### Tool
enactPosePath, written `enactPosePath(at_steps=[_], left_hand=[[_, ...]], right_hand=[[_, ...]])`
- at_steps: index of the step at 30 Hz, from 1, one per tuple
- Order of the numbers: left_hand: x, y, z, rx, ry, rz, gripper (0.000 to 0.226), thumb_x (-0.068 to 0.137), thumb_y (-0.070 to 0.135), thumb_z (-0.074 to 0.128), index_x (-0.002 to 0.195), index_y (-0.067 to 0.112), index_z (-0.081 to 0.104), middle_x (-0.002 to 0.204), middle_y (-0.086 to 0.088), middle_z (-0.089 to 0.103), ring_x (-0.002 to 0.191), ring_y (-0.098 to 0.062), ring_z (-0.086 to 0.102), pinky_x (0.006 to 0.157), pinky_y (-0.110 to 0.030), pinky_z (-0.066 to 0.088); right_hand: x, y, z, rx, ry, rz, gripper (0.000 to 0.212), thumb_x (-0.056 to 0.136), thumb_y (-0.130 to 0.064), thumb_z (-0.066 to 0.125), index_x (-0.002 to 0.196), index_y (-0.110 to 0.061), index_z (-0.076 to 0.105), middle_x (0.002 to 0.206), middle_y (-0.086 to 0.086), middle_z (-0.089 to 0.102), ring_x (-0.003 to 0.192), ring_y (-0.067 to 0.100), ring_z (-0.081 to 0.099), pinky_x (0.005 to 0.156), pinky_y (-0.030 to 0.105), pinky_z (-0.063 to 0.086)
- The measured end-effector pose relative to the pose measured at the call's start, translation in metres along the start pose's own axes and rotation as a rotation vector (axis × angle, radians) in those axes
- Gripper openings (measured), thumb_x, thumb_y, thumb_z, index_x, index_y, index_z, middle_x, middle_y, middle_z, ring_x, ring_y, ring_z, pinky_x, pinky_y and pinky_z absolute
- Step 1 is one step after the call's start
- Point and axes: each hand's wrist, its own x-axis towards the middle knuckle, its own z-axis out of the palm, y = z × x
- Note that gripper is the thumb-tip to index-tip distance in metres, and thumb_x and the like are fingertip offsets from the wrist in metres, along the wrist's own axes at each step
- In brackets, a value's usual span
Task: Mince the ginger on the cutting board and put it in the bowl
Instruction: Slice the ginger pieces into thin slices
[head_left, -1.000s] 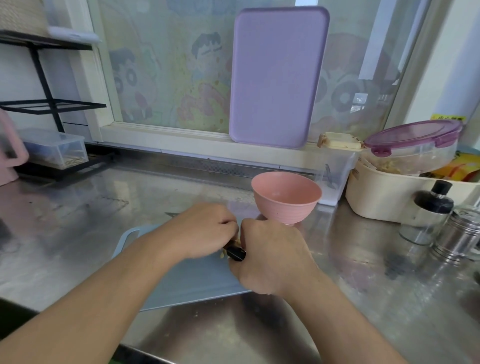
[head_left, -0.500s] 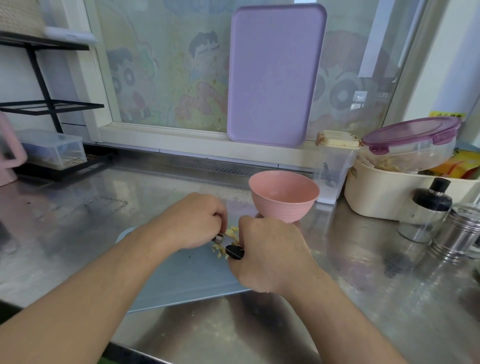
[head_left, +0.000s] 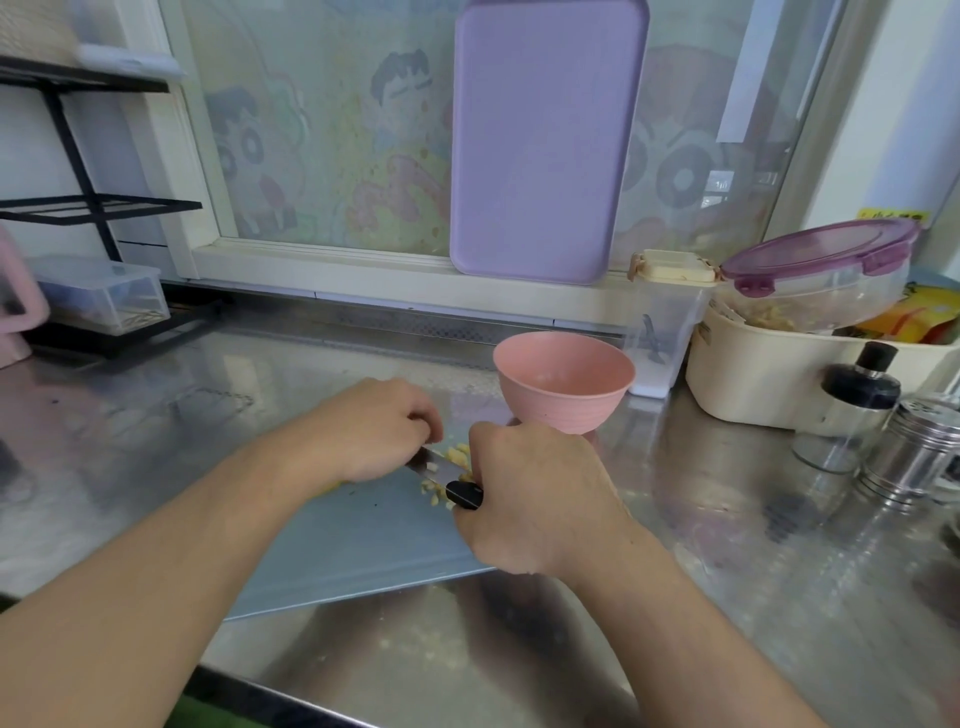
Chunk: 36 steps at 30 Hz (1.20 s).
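On the blue cutting board (head_left: 358, 545), the right hand (head_left: 524, 499) grips the knife (head_left: 441, 470) by its black handle; the left hand (head_left: 374, 426), fingers curled, rests on the blade. Pale minced ginger (head_left: 457, 454) lies scattered beside the blade, just in front of the pink bowl (head_left: 563, 382)

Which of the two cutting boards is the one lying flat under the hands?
The blue cutting board, flat on the steel counter with ginger bits on it. The purple board stands upright against the window.
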Motion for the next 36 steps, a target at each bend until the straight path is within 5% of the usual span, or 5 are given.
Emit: enactPosePath(at_steps=[6, 14, 23, 30, 36], left_hand=[[-0.017, 0.002, -0.004, -0.383, 0.094, 0.148, 0.017, 0.09, 0.012, 0.073, 0.087, 0.029, 0.079, 0.082, 0.01, 0.076, 0.075, -0.001, 0.068, 0.069, -0.016, 0.048], [-0.007, 0.005, -0.009, -0.107, -0.108, 0.088, 0.004, 0.086, 0.025, 0.084, 0.083, 0.027, 0.082, 0.075, 0.015, 0.077, 0.075, -0.004, 0.073, 0.075, -0.031, 0.057], [0.016, 0.016, 0.002, -0.129, 0.126, 0.122, 0.01, 0.088, 0.021, 0.078, 0.082, 0.029, 0.078, 0.07, 0.016, 0.073, 0.069, 0.0, 0.069, 0.071, -0.025, 0.054], [0.0, 0.012, -0.014, -0.182, -0.281, 0.22, 0.01, 0.089, 0.021, 0.081, 0.097, 0.025, 0.078, 0.091, 0.007, 0.08, 0.09, -0.017, 0.076, 0.093, -0.05, 0.058], [0.0, 0.026, 0.001, -0.088, -0.151, 0.164, 0.011, 0.081, 0.031, 0.084, 0.077, 0.026, 0.075, 0.073, 0.011, 0.075, 0.071, -0.009, 0.071, 0.067, -0.028, 0.052]], right_hand=[[0.001, 0.002, -0.003, 0.005, 0.007, 0.007, 0.026, 0.086, -0.036, 0.063, 0.086, -0.019, 0.044, 0.071, -0.003, 0.047, 0.067, 0.026, 0.053, 0.048, 0.03, 0.025], [-0.001, 0.001, -0.001, -0.043, 0.009, -0.045, 0.031, 0.084, -0.035, 0.065, 0.083, -0.02, 0.038, 0.064, -0.004, 0.037, 0.067, 0.028, 0.053, 0.048, 0.031, 0.02], [-0.001, 0.002, -0.005, 0.022, 0.007, -0.024, 0.03, 0.088, -0.037, 0.066, 0.092, -0.021, 0.041, 0.068, -0.006, 0.043, 0.069, 0.026, 0.051, 0.049, 0.031, 0.027], [-0.001, 0.001, -0.003, 0.072, -0.023, 0.031, 0.041, 0.085, -0.048, 0.07, 0.094, -0.021, 0.04, 0.082, -0.001, 0.058, 0.071, 0.026, 0.052, 0.049, 0.032, 0.028], [0.0, 0.001, -0.004, 0.09, -0.04, 0.053, 0.043, 0.083, -0.049, 0.069, 0.096, -0.023, 0.037, 0.083, -0.006, 0.055, 0.072, 0.023, 0.053, 0.048, 0.03, 0.026]])
